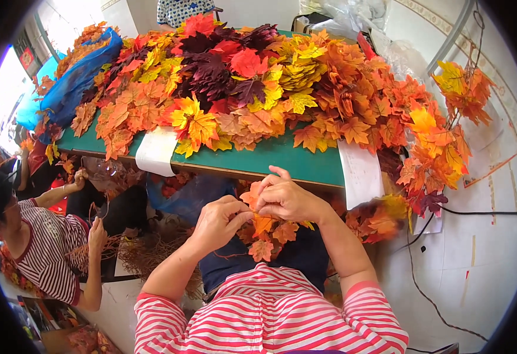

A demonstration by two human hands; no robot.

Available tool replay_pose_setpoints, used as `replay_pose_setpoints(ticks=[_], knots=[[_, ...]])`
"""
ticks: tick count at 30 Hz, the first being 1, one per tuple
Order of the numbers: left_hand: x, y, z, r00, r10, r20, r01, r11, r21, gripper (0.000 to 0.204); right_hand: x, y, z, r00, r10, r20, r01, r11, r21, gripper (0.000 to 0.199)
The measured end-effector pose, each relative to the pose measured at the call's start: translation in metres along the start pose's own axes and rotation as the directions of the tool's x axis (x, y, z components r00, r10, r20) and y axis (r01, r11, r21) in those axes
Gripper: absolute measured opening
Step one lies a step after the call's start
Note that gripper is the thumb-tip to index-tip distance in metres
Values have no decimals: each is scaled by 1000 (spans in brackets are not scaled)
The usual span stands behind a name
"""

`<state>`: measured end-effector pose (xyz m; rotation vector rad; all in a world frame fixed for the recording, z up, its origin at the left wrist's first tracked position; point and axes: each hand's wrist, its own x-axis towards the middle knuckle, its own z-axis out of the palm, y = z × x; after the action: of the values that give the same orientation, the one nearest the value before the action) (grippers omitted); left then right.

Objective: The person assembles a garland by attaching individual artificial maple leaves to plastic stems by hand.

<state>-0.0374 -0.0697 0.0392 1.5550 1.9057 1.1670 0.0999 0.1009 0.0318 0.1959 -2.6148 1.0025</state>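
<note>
Over my lap, my left hand and my right hand meet in pinches around an orange artificial maple leaf spray. Thumb and fingertips of the left hand press at the spray's upper left. The right hand pinches close beside it, its index finger raised. Several orange and yellow leaves hang below my fingers; what lies between the fingertips is partly hidden. Just beyond my hands is the green table, heaped with artificial maple leaves in orange, yellow, red and dark purple.
White paper sheets hang over the table's near edge. A co-worker in a striped shirt sits at left near brown twig stems. A blue bag holds leaves at far left. A leaf garland hangs at right; black cables cross the floor.
</note>
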Motion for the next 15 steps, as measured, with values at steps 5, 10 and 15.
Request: replay_pose_setpoints(ticks=[5, 10, 15], knots=[[-6, -12, -6, 895, -360, 265, 434, 841, -322, 23, 6, -2, 10, 999, -46, -9, 42, 955, -293, 11], [-16, -23, 8, 807, -425, 410, 541, 252, -803, 26, 13, 9, 54, 972, -35, -231, -38, 951, -307, 19], [-21, -32, 7, 775, -509, 375, 423, -24, -906, 26, 52, 24, 50, 959, -52, -278, -24, 964, -264, 16]])
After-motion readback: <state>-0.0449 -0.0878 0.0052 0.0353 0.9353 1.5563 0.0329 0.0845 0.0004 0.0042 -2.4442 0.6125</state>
